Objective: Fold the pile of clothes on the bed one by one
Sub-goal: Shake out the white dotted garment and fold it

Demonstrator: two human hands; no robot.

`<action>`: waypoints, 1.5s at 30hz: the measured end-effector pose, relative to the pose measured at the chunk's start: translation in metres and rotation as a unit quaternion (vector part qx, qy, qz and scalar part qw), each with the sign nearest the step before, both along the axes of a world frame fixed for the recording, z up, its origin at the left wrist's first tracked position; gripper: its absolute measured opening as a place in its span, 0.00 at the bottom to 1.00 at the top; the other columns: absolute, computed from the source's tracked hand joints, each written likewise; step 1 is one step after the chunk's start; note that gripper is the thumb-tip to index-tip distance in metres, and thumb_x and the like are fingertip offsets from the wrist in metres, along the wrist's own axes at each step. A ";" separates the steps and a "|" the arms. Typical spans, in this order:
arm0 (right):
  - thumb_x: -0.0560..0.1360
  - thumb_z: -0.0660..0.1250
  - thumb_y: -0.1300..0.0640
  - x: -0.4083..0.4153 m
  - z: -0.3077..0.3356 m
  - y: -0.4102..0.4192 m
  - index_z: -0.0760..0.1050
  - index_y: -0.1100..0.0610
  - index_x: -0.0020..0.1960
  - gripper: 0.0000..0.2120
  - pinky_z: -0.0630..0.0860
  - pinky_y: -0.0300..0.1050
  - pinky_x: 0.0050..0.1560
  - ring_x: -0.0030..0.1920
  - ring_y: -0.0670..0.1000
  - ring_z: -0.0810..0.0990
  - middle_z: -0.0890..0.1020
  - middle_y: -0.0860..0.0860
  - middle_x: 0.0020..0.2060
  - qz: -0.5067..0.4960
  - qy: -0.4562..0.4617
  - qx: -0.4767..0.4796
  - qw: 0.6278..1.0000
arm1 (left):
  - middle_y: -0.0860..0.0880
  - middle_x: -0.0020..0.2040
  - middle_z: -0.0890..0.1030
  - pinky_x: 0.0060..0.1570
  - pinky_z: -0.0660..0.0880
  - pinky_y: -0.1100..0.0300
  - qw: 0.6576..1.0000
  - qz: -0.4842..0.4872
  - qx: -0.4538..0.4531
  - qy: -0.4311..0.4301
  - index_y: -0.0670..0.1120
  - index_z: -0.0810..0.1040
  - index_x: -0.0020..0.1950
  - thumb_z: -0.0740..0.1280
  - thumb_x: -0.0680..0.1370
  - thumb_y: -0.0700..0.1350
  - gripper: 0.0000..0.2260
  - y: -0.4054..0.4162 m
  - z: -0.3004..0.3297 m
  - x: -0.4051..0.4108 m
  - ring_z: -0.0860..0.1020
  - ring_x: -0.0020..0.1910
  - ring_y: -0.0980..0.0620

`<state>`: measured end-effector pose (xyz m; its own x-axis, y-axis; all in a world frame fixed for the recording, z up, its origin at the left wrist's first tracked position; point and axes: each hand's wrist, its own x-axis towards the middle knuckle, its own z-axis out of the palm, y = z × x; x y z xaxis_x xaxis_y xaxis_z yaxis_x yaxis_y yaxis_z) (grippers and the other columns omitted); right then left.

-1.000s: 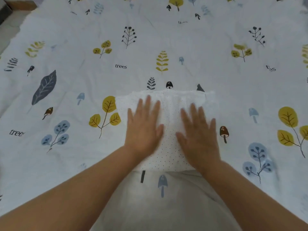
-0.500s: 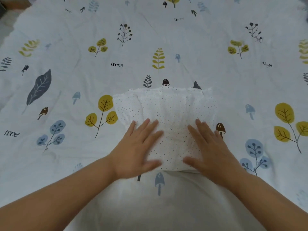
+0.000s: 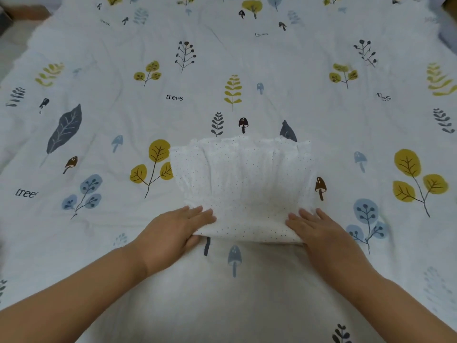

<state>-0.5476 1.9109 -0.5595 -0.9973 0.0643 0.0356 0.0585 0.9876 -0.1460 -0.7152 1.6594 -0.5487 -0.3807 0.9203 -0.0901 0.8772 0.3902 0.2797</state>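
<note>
A white garment with small dots lies folded into a rough rectangle on the bed in the head view, its gathered far edge pointing away from me. My left hand is at its near left corner, fingers on top and thumb tucked under the edge. At the near right corner my right hand holds it the same way, with the thumb hidden beneath the cloth. No pile of other clothes shows in this view.
The bed cover is white with printed leaves, mushrooms and the word "trees", and it fills nearly the whole view. A strip of floor shows past the bed's far left edge.
Both hands slid back toward me from the middle of the garment to its near corners. They lay flat before and now pinch the near edge.
</note>
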 end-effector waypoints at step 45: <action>0.78 0.50 0.41 -0.069 0.002 -0.031 0.39 0.55 0.77 0.35 0.52 0.60 0.72 0.75 0.59 0.48 0.48 0.59 0.76 -0.352 -0.100 -0.096 0.925 | 0.40 0.76 0.50 0.69 0.49 0.37 0.873 0.487 -0.018 -0.010 0.46 0.53 0.74 0.63 0.73 0.63 0.38 0.055 -0.018 -0.014 0.49 0.75 0.42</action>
<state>-0.6171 1.8801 -0.5578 -0.6905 0.6872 -0.2256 0.7232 0.6507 -0.2314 -0.7292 1.7148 -0.5667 -0.9792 0.1574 -0.1283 0.1193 0.9572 0.2637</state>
